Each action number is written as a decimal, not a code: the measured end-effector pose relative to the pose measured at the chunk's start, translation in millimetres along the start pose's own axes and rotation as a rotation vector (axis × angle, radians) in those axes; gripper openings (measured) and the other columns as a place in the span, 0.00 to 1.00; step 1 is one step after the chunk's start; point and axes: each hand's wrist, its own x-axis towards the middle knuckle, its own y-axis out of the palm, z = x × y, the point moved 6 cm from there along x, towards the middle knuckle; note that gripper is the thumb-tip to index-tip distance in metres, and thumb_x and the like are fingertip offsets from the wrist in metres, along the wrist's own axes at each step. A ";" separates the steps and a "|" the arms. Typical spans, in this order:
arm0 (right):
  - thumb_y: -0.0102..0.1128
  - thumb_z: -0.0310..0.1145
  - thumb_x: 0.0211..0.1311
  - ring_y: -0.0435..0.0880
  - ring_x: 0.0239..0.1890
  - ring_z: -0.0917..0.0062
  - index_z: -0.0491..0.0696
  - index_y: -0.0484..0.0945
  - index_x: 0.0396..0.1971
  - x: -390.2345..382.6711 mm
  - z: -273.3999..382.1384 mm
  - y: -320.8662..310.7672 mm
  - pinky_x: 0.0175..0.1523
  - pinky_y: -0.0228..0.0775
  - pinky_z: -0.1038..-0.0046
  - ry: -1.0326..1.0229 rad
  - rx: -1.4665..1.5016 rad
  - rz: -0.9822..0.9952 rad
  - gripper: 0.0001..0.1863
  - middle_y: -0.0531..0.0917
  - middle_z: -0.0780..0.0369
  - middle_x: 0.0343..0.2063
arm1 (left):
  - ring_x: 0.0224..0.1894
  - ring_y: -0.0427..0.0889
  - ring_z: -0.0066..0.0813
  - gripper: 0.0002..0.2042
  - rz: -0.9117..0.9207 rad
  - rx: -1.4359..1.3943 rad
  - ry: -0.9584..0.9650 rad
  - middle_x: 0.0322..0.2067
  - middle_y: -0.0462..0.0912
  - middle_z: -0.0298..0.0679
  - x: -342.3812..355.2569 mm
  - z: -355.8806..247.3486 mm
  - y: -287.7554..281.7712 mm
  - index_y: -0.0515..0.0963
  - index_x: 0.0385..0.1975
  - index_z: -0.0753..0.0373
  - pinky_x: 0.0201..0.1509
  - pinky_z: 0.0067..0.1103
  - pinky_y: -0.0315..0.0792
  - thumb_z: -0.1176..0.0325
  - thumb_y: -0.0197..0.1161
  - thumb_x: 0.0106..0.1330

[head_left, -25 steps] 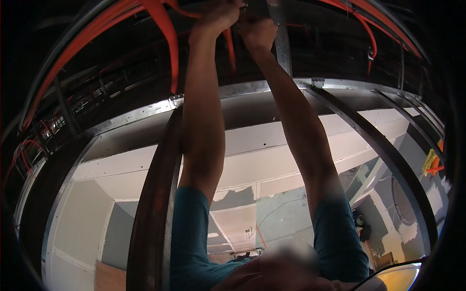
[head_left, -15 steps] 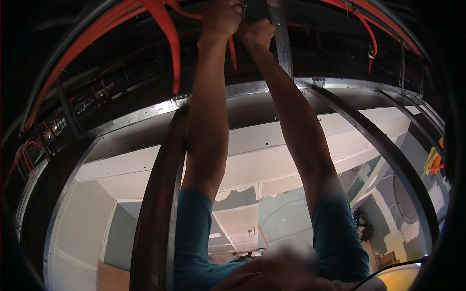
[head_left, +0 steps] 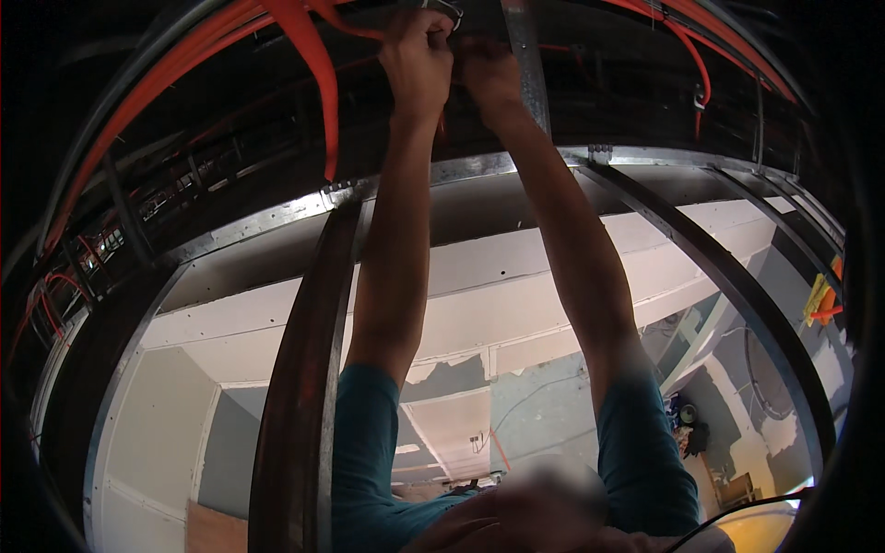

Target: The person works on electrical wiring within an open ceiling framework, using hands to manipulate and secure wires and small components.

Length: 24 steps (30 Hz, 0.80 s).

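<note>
Thin metal hanger [head_left: 525,55]: left hand [head_left: 419,55], right hand [head_left: 489,78] grip beside.

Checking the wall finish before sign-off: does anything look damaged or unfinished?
Yes. The plasterboard wall has ragged bare patches where the surface coat stops unevenly, and a thin cable hangs loose across it. Both hands work at the metal hanger.

Both hands are reaching overhead beside a vertical grey metal hanger strip [head_left: 524,64]. The left hand [head_left: 419,60] is closing around what is probably a thin wire loop [head_left: 446,9], its details lost in shadow. The right hand [head_left: 489,74] is pressing against the strip's left edge, touching the left hand.
</note>
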 end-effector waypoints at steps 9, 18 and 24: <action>0.67 0.39 0.65 0.83 0.41 0.77 0.46 0.84 0.41 7.0 4.9 7.5 0.46 0.77 0.70 0.390 0.609 0.244 0.12 0.85 0.64 0.38 | 0.36 0.81 0.43 0.15 0.022 -0.094 0.106 0.35 0.79 0.40 -42.3 -28.2 -21.4 0.78 0.34 0.59 0.38 0.34 0.75 0.88 0.61 0.52; 0.67 0.39 0.64 0.82 0.31 0.79 0.44 0.85 0.46 -25.1 40.2 6.9 0.40 0.75 0.75 0.337 0.586 0.204 0.16 0.86 0.63 0.35 | 0.45 0.82 0.51 0.10 0.151 0.112 -0.002 0.39 0.87 0.48 14.6 2.9 -26.0 0.84 0.43 0.59 0.53 0.39 0.75 0.73 0.56 0.66; 0.66 0.38 0.63 0.78 0.28 0.82 0.43 0.84 0.44 2.1 -7.9 18.8 0.34 0.69 0.76 0.129 0.287 0.143 0.15 0.84 0.64 0.30 | 0.54 0.79 0.49 0.17 0.701 0.240 -0.370 0.50 0.83 0.49 34.1 0.7 11.6 0.80 0.54 0.58 0.58 0.39 0.72 0.73 0.50 0.69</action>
